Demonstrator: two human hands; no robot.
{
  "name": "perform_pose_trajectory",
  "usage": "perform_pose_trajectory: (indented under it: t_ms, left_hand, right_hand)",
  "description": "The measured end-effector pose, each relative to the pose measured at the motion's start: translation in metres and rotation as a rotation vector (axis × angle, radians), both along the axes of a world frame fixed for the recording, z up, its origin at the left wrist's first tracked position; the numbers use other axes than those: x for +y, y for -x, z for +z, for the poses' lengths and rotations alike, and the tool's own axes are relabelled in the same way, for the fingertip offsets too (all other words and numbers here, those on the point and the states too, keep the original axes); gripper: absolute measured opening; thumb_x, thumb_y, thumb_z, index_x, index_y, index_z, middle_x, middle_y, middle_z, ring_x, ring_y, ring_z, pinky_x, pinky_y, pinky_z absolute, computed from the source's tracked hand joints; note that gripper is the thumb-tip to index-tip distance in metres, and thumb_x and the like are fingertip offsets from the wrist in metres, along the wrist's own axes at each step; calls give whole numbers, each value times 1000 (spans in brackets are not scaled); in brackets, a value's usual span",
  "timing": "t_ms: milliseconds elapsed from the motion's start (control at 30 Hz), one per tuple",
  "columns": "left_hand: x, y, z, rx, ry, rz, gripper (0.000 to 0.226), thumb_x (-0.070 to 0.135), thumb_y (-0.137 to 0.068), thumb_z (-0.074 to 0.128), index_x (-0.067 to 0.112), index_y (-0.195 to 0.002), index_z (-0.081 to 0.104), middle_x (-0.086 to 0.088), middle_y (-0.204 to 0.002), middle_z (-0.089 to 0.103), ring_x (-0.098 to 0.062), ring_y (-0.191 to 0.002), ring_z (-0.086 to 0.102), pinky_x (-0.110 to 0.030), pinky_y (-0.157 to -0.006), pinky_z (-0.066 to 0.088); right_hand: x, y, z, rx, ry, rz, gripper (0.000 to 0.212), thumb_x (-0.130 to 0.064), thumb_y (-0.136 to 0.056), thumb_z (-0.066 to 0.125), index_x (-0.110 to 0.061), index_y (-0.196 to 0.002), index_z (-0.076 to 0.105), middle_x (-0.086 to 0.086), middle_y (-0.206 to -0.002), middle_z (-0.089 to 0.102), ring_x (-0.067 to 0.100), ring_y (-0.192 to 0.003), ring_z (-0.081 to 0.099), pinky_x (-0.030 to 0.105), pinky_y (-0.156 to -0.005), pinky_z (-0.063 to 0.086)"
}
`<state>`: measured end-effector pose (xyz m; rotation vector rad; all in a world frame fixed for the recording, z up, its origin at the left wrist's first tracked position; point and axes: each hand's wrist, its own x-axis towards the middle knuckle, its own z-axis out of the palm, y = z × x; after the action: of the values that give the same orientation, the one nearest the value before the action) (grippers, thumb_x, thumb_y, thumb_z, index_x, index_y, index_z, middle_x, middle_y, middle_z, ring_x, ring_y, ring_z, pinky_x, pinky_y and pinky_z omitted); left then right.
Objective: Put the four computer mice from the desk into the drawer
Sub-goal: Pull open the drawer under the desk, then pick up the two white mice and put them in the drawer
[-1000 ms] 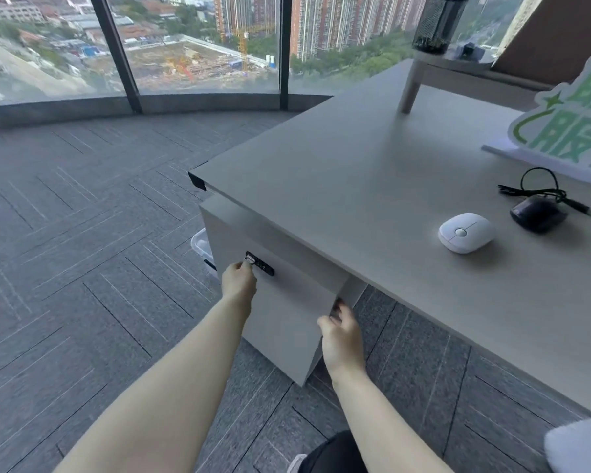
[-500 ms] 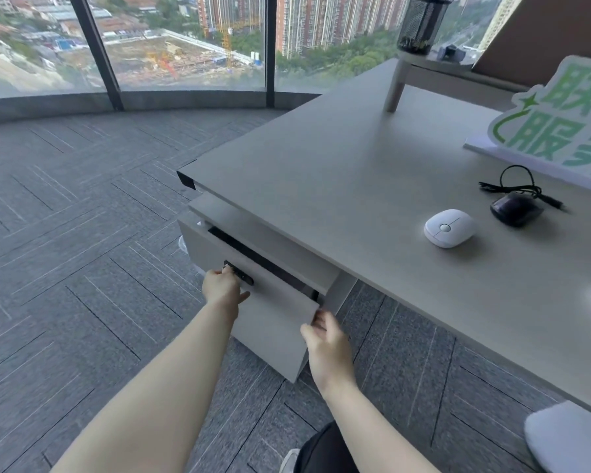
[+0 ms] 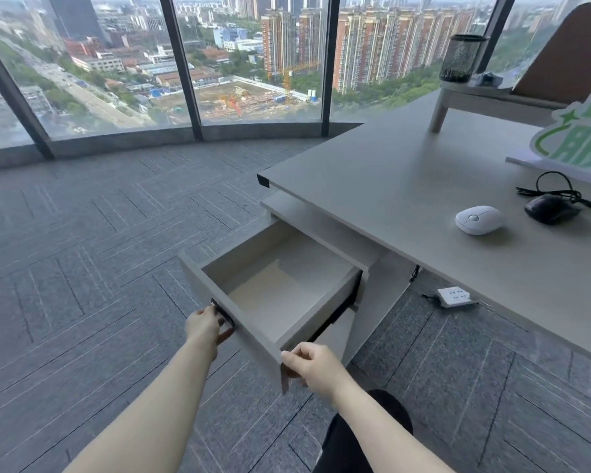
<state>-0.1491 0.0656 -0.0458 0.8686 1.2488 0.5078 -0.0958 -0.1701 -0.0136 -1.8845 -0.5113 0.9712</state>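
Drawer (image 3: 287,291) open, empty. My left hand (image 3: 203,327) grips its handle, right hand (image 3: 309,367) pinches front corner. White mouse (image 3: 478,219), black wired mouse (image 3: 550,208) on desk (image 3: 389,186); 0 of 4 stowed.

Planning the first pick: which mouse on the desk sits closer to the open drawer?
The white mouse. It lies nearer the desk's front edge and the drawer; the black mouse, with its coiled cable, sits farther right, by the green sign.

Light: bright daylight from windows (image 3: 253,63), 12 o'clock | Shadows: soft, under desk (image 3: 406,186) | Distortion: wide-angle bowing at edges | Focus: slightly soft throughout, no glare
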Motion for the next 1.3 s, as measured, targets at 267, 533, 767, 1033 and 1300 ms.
perform_pose_trajectory:
  t_ms: [267, 533, 767, 1033, 1300]
  left_hand:
    - [11, 73, -2, 6, -46, -2, 24, 15, -97, 48, 2, -111, 62, -18, -118, 68, -32, -107, 66, -39, -54, 61]
    - [0, 86, 18, 313, -276, -39, 30, 19, -92, 47, 1, -115, 51, -25, -125, 59, -45, -111, 58, -57, -86, 52]
    - [-74, -10, 117, 210, -1061, -292, 37, 15, -93, 45, 8, -129, 50, -16, -133, 52, -32, -124, 47, -46, -104, 41]
    - [-222, -186, 174, -8, -1198, -908, 40, 21, -90, 56, 13, -130, 55, -12, -134, 55, -29, -125, 48, -34, -96, 38]
    - [-296, -298, 158, 249, -1311, -1177, 77, 52, -84, 54, 31, -151, 22, -13, -157, 30, -38, -137, 34, -44, -111, 32]
  right_hand:
    - [14, 52, 2, -9, -2, 162, 24, -45, -80, 68, -24, -69, 64, 4, -85, 76, 9, -73, 66, 31, -72, 50]
    - [10, 59, 13, -44, 1, 174, 47, -60, -79, 56, -14, -83, 66, 8, -88, 73, 14, -74, 60, 36, -69, 47]
    - [-56, -27, 89, -403, -149, -273, 14, -24, -92, 57, -20, -92, 70, -6, -81, 70, 11, -78, 63, 21, -69, 48]
    - [-215, -160, 141, -1051, 170, -868, 34, -9, -84, 61, -14, -117, 64, 13, -118, 62, 36, -108, 50, 42, -93, 41]
    - [-311, -229, 118, -801, 677, -812, 63, -39, -89, 56, -33, -147, 33, 15, -159, 22, 39, -141, 23, 47, -114, 23]
